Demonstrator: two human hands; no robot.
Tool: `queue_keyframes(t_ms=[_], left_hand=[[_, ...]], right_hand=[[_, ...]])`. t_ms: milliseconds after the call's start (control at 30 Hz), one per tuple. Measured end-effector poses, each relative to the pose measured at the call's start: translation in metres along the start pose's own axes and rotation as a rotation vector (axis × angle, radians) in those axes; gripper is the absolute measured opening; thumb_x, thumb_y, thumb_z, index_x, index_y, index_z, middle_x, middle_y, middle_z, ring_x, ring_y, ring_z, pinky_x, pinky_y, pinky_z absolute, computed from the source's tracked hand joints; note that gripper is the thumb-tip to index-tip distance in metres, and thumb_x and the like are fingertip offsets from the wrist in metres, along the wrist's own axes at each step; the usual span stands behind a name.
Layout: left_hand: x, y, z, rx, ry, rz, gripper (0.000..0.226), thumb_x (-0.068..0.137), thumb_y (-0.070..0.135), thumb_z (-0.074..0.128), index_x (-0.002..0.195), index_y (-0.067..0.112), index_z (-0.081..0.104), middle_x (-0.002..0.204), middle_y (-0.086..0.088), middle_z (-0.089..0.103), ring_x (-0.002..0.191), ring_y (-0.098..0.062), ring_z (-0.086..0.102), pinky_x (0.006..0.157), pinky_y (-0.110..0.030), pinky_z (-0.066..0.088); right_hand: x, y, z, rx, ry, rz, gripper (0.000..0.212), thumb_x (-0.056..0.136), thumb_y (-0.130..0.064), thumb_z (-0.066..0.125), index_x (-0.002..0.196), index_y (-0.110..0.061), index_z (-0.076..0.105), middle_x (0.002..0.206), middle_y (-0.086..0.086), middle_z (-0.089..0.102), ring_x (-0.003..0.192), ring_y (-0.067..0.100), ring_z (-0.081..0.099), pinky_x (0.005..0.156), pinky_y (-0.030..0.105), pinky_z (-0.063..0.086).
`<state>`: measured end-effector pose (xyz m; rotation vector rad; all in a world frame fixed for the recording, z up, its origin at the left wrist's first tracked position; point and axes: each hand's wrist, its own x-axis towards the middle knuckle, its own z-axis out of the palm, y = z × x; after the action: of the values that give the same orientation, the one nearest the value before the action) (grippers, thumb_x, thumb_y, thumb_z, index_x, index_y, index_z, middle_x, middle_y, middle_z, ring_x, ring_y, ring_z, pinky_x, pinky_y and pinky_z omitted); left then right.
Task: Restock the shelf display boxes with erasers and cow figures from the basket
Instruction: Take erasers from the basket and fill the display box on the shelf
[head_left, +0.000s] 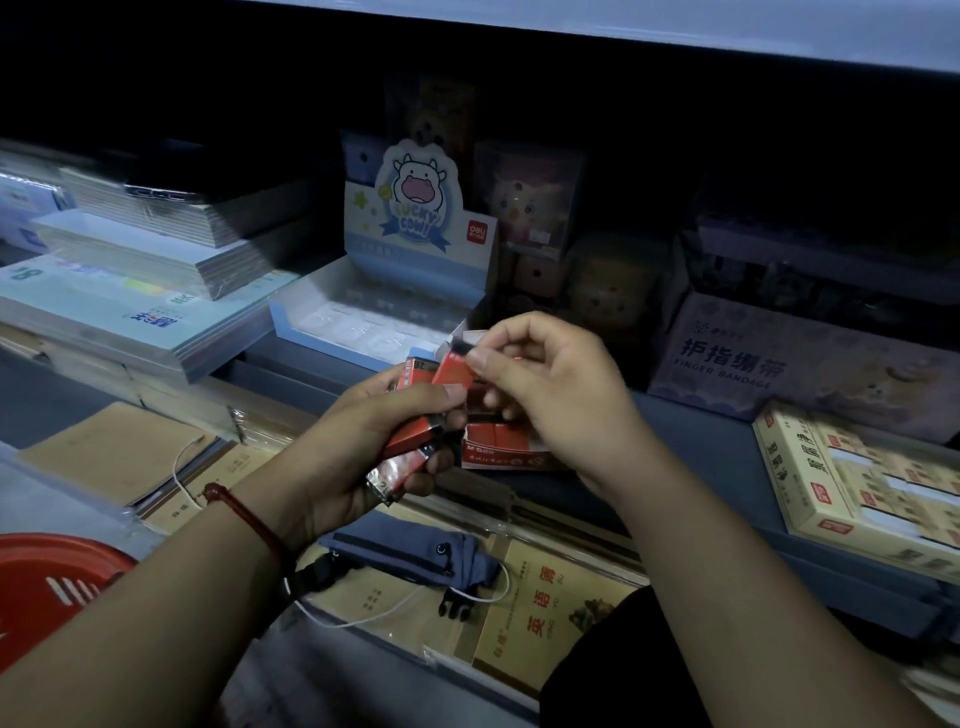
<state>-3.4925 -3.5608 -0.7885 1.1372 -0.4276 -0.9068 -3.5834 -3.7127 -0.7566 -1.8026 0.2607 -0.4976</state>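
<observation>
My left hand (358, 447) grips a bunch of red-wrapped erasers (410, 441) in front of the shelf. My right hand (550, 395) pinches one red eraser (457, 364) between thumb and forefinger, just above a red eraser display box (511, 449) on the shelf edge. Behind stands the blue-and-white "Lucky Cow" display box (374, 317), its clear tray showing hollow slots. The red basket (52, 582) shows at the lower left corner.
Stacks of notebooks (135, 291) fill the shelf on the left. A purple finger bandage box (800, 364) and a tan box (857, 483) sit on the right. A blue pouch (415, 551) with a white cable lies on brown exercise books below.
</observation>
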Motion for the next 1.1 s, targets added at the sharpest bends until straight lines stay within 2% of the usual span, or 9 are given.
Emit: queue_keyframes(t_ms=[100,167,300,433,533,600,833,967,1100], left_hand=[[0.001,-0.001,0.0,-0.01,-0.004,0.001,0.027,0.088,0.015,0.072,0.112,0.011,0.06,0.091,-0.018,0.06,0.054,-0.023,0.052,0.038,-0.021,0.04],[0.001,0.0,-0.001,-0.01,-0.01,0.001,0.022,0.092,0.018,0.069,0.11,0.012,0.058,0.087,-0.013,0.06,0.055,-0.022,0.051,0.039,-0.02,0.04],[0.004,0.001,-0.003,-0.054,-0.015,-0.038,0.022,0.096,0.025,0.064,0.11,0.011,0.055,0.085,-0.008,0.06,0.056,-0.019,0.048,0.041,-0.02,0.037],[0.004,0.003,-0.002,-0.11,-0.033,-0.054,0.017,0.094,0.031,0.063,0.098,0.014,0.064,0.082,-0.006,0.059,0.056,-0.016,0.048,0.04,-0.019,0.037],[0.005,0.003,-0.002,-0.158,-0.038,-0.054,0.019,0.095,0.034,0.057,0.101,0.017,0.063,0.082,-0.007,0.057,0.056,-0.017,0.048,0.04,-0.019,0.036],[0.005,0.002,-0.001,-0.185,-0.039,-0.054,0.022,0.095,0.034,0.053,0.103,0.016,0.062,0.082,-0.008,0.056,0.056,-0.017,0.047,0.041,-0.018,0.035],[0.003,0.004,-0.002,-0.244,-0.053,-0.038,0.03,0.09,0.031,0.044,0.108,0.012,0.06,0.082,-0.011,0.055,0.055,-0.018,0.047,0.037,-0.017,0.036],[0.002,0.004,-0.001,-0.244,-0.062,-0.057,0.027,0.095,0.031,0.047,0.111,0.011,0.058,0.083,-0.01,0.055,0.051,-0.015,0.049,0.034,-0.018,0.039],[0.0,0.005,0.0,-0.193,-0.08,-0.056,0.044,0.093,0.033,0.051,0.129,0.008,0.057,0.082,-0.011,0.058,0.051,-0.015,0.05,0.033,-0.018,0.039]], right_hand=[[0.003,-0.002,-0.015,-0.017,0.156,0.005,0.003,0.091,-0.017,0.073,0.091,-0.015,0.07,0.071,-0.002,0.066,0.054,0.005,0.058,0.053,0.021,0.046],[0.005,-0.001,-0.031,-0.158,0.192,0.01,0.005,0.089,-0.017,0.075,0.091,-0.019,0.07,0.071,-0.003,0.066,0.054,0.001,0.057,0.054,0.019,0.046],[0.003,0.001,-0.052,-0.508,0.087,0.075,0.008,0.085,-0.02,0.079,0.08,-0.022,0.073,0.074,0.001,0.071,0.064,0.005,0.061,0.066,0.028,0.052],[-0.002,-0.003,-0.053,-0.614,-0.027,0.166,0.01,0.086,-0.022,0.079,0.077,-0.022,0.075,0.075,-0.003,0.073,0.067,0.008,0.068,0.064,0.028,0.056],[-0.005,-0.004,-0.048,-0.698,-0.072,0.17,0.01,0.085,-0.026,0.08,0.077,-0.023,0.074,0.075,-0.007,0.071,0.069,0.005,0.067,0.062,0.023,0.053],[-0.005,-0.003,-0.046,-0.742,-0.074,0.168,0.012,0.083,-0.028,0.081,0.075,-0.023,0.074,0.075,-0.009,0.07,0.074,0.005,0.067,0.067,0.025,0.055],[-0.005,-0.001,-0.044,-0.765,-0.028,0.156,0.012,0.083,-0.025,0.081,0.079,-0.023,0.069,0.077,-0.007,0.07,0.074,0.006,0.067,0.07,0.028,0.058],[-0.004,-0.001,-0.03,-0.657,0.051,-0.017,0.005,0.088,-0.024,0.074,0.087,-0.027,0.069,0.078,-0.008,0.066,0.066,0.001,0.058,0.062,0.024,0.053],[-0.004,-0.001,-0.01,-0.484,0.028,-0.165,0.023,0.087,-0.028,0.075,0.109,-0.034,0.072,0.094,-0.01,0.062,0.061,0.003,0.054,0.067,0.019,0.05]])
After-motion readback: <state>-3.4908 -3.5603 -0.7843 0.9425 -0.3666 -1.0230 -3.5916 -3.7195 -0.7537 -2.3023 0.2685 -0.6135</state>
